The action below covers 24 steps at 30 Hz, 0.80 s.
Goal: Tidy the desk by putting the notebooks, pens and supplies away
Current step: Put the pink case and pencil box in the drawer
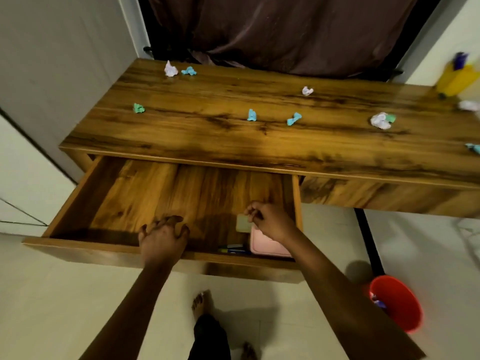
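Pinching a small pale pad (242,224) between thumb and fingertips, the right hand (270,222) reaches into the open drawer (78,198) at about 4 o'clock in the view. The pad is square with rounded corners and sits low over the drawer floor; whether it touches the wood cannot be told. Just toward 5 o'clock from it, a pink case (265,245) lies flat in the drawer's near right corner, partly under the right wrist. A few pens (233,249) lie beside the case at its 9 o'clock side, against the drawer's front wall.

The left hand (162,239) is at 6 o'clock, its palm over the drawer's front rim and its fingers spread and bent, holding nothing that can be seen.

Above the drawer, the wooden table (207,141) carries scattered paper balls (251,115), white, blue and green, from 11 o'clock across to 3 o'clock. A yellow holder (454,79) with blue pens in it stands at 2 o'clock on the table's far right end. A red bin (400,302) sits on the floor at 4 o'clock, near the right forearm.
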Motion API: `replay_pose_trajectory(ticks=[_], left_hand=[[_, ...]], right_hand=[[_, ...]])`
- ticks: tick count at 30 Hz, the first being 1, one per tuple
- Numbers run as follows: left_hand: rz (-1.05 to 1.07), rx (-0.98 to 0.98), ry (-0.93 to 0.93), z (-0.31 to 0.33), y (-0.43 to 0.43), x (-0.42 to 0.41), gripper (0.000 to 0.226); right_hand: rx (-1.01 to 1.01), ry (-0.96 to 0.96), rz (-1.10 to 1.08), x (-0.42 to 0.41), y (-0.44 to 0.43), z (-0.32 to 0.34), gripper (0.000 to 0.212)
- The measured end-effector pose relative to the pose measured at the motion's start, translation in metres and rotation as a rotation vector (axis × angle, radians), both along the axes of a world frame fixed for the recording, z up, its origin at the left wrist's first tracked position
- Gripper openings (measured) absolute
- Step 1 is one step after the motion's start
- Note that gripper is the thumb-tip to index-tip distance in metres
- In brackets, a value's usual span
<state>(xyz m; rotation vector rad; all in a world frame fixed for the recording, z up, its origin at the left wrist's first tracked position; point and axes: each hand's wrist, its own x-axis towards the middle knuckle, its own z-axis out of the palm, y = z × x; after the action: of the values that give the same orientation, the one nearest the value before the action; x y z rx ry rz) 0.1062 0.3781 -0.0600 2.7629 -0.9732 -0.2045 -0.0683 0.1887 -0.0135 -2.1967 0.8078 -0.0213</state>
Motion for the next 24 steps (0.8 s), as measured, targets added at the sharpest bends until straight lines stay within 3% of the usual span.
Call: replay_pose_trajectory(ticks=[3,10,17,21,24], left_hand=[[0.037,-0.056,0.091,0.009,-0.012,-0.014,0.038],[-0.463,-0.239,0.072,0.042,-0.144,-0.145,0.035],[-0.719,-0.386,0.039,0.060,-0.297,-0.221,0.034],[-0.736,-0.338,0.166,0.054,-0.411,-0.249,0.034],[-0.717,-0.237,0.157,0.044,-0.491,-0.265,0.040]], right_hand=[[-0.112,-0.083,-0.127,-0.042,-0.006,0.003,0.019],[-0.314,-0.168,-0.443,-0.150,-0.061,0.012,0.018],[-0.390,-0.058,-0.679,-0.238,-0.156,0.014,0.030],[-0.386,0.000,-0.769,-0.269,-0.246,0.010,0.047],[-0.350,0.018,-0.777,-0.287,-0.316,0.013,0.052]])
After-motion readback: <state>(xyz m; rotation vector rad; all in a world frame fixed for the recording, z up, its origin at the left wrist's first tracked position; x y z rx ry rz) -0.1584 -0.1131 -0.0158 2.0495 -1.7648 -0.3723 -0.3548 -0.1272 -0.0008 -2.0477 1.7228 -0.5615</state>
